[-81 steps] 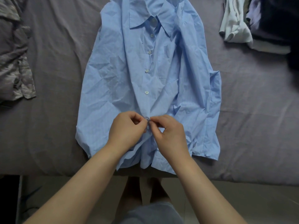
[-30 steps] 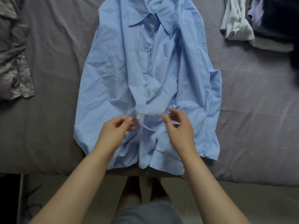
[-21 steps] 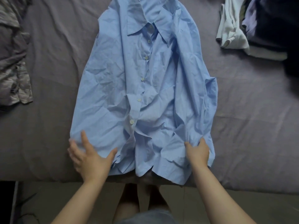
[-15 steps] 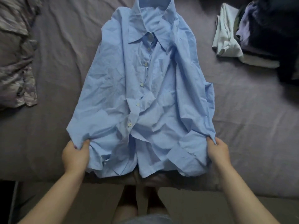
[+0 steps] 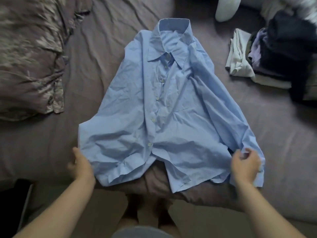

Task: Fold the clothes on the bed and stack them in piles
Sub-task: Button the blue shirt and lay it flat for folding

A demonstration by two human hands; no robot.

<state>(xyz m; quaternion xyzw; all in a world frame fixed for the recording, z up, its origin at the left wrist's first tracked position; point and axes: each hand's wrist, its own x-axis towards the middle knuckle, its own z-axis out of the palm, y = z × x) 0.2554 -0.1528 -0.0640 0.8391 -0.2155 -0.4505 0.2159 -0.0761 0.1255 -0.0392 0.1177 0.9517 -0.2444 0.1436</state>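
Left hand [image 5: 80,166] fingers relaxed beside blue shirt [image 5: 164,107]; right hand [image 5: 245,166] fingers pinch its hem; uneven pulling could wrinkle it.

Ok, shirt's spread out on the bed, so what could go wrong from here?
The blue button-up shirt has its hem overhanging the bed's near edge, so it may slide off. The lower front gapes open below the last fastened button, so a fold could come out crooked. The right hand holds bunched cloth, which could trap wrinkles.
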